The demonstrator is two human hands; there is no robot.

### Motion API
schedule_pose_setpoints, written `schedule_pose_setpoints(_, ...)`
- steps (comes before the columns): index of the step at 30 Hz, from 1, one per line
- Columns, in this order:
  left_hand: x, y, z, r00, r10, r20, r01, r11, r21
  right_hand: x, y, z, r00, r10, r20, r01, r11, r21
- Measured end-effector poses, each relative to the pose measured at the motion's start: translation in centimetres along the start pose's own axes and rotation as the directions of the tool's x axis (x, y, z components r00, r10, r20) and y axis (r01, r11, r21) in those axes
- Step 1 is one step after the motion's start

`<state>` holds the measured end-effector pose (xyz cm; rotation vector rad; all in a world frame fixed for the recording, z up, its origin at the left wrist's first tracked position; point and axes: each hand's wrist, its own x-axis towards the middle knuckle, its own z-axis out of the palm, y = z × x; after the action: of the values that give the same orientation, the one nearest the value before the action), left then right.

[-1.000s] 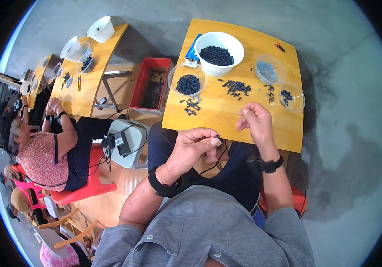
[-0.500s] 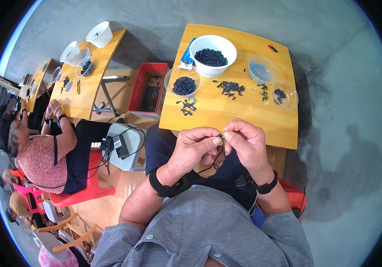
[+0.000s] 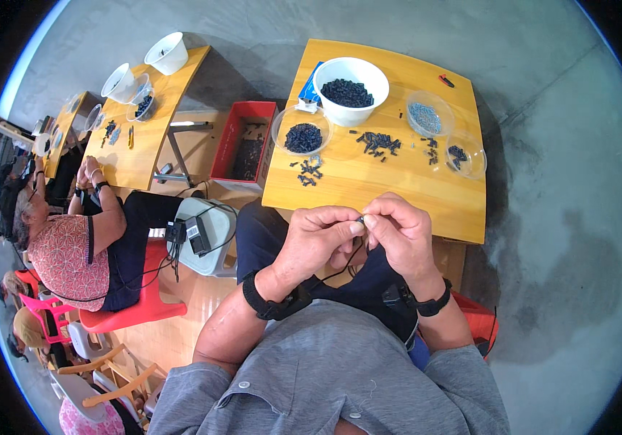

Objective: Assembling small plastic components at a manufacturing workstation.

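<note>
My left hand (image 3: pixel 323 235) and my right hand (image 3: pixel 402 233) meet just in front of the table's near edge, thumbs and forefingers pinched together. Between the fingertips is a small black part (image 3: pixel 361 220), mostly covered, so its exact kind is hidden. Beyond my hands on the wooden table (image 3: pixel 427 206) lie a loose pile of small black plastic pieces (image 3: pixel 379 143) and a smaller group of dark pieces (image 3: pixel 309 171). A white bucket (image 3: pixel 331 109) full of black pieces stands farther back. Clear bowls hold black pieces (image 3: pixel 303 138), small bluish-silver pieces (image 3: pixel 425 117) and a few dark pieces (image 3: pixel 458 155).
A red bin (image 3: pixel 235 116) stands on the floor left of the table. Nearby, a grey stool (image 3: pixel 216 257) carries black devices and cables. At another table (image 3: pixel 140 145) on the left sits a co-worker (image 3: pixel 72 254). A small red-and-black tool (image 3: pixel 446 81) lies at the far right.
My hands keep their pinch with hardly any movement; the fingertips have closed slightly around the small part. The table and its bowls appear shifted a little to the right in the view.
</note>
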<state>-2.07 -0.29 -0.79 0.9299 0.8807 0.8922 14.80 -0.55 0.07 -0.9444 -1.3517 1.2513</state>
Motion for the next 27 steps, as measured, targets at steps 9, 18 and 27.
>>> schedule_pose_setpoints(9,0.2,0.6,0.3,1.000,-0.005,-0.012,0.006,0.999,0.034,-0.2,-0.1,0.4,0.995,-0.096,-0.030,0.094,0.994,-0.061)
schedule_pose_setpoints(18,0.6,0.8,0.6,0.999,0.041,0.004,-0.041,0.999,0.020,-0.1,-0.6,0.1,0.984,-0.172,-0.038,0.166,0.977,-0.132)
schedule_pose_setpoints(27,0.3,1.6,1.0,0.995,0.083,0.055,-0.081,0.996,-0.040,-0.5,-1.6,0.1,0.973,-0.210,-0.094,0.195,0.969,-0.149)
